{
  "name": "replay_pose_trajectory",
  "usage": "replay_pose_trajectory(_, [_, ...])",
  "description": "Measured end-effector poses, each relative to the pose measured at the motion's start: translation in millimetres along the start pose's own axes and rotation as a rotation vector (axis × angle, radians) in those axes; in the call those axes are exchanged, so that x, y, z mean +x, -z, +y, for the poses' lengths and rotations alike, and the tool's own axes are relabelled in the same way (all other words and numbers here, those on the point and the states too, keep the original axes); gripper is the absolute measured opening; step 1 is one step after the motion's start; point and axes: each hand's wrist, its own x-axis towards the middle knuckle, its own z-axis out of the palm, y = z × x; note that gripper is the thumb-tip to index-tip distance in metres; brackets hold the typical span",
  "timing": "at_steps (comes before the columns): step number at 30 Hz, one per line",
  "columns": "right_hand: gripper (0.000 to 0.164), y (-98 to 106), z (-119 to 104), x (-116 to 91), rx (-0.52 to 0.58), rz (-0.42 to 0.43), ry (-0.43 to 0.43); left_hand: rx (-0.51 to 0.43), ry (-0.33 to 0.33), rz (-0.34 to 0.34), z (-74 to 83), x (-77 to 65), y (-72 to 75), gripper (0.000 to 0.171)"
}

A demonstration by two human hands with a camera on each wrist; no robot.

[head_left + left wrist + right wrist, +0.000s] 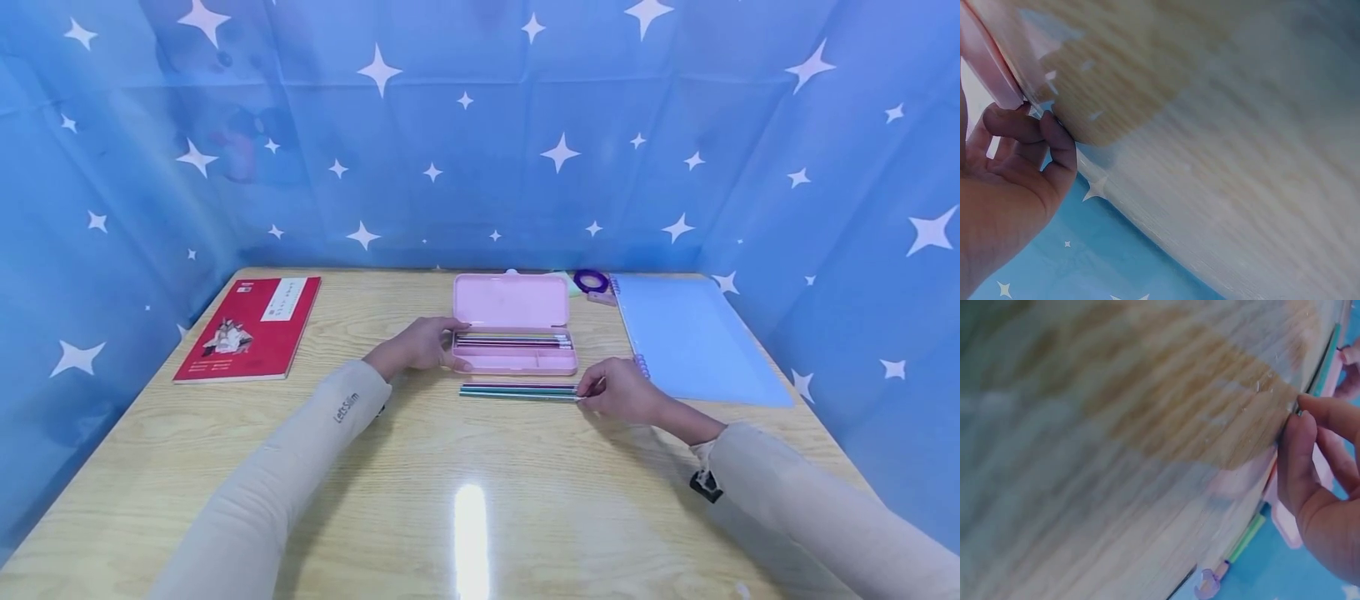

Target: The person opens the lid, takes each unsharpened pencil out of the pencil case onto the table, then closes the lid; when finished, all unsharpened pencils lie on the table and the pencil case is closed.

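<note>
A pink pencil case (510,302) lies with its lid raised at the far middle of the table, several pencils (513,342) in its back compartment. My left hand (429,343) holds the case by its left end, thumb at the front rim. In the left wrist view, the curled fingers of the left hand (1019,147) meet the case's pink edge (991,62). Just in front of the case, a few more pencils (517,392) lie side by side on the table. My right hand (618,390) pinches the right end of a pencil there, between thumb and forefinger.
A red book (251,329) lies at the left. To the right is a spiral notebook with a pale blue cover (697,337). Behind the case's right side sit a purple tape ring (591,282) and a small pinkish block (602,297). A starry blue curtain (465,167) surrounds the table's back and sides.
</note>
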Motion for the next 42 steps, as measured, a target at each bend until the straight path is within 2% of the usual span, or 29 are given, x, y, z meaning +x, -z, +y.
replay_pose_trajectory(16, [0.009,2.4,3.4,2.7,-0.029,0.003,-0.009,-0.009,0.009,0.000,1.0,-1.1,0.3,0.093])
replay_pose_trajectory(26, [0.005,13.9,0.6,5.9,-0.038,-0.021,-0.022,0.009,0.007,0.006,2.1,-0.8,1.3,0.092])
replay_pose_trajectory(30, [0.003,17.8,0.2,16.4,-0.045,0.001,-0.008,0.004,0.009,0.004,1.7,-0.6,0.7,0.091])
replay_pose_trajectory(36, [0.004,17.0,1.1,43.9,-0.041,0.023,-0.013,0.004,0.004,0.001,0.9,-0.7,0.7,0.093])
replay_pose_trajectory(42, [0.016,11.7,4.1,72.8,-0.083,0.048,-0.041,-0.025,-0.007,0.004,-0.2,-1.1,0.3,0.091])
